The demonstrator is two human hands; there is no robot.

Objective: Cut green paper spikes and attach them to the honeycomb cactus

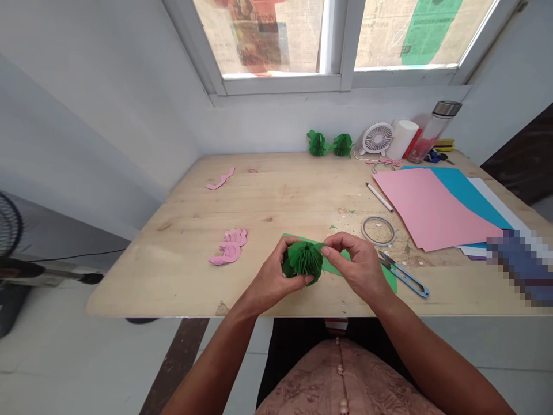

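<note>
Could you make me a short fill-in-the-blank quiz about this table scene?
1. The left hand and right hand both grip a folded paper piece coloured ____.
2. Near the wall, left of the small white fan, the number of similar folded pieces is ____.
3. The large top sheet, overlapping the blue sheet, is coloured ____.

Missing words: green; two; pink.

I watch through a single head-worn camera, facing forward and down. The shirt (319,380) lies nearest the lens at the bottom edge, the left hand (268,282) and right hand (359,262) show close up, just below the middle, and past them my wide view takes in the full depth of the table (276,196), up to the wall (254,129) and window (345,40)
</note>
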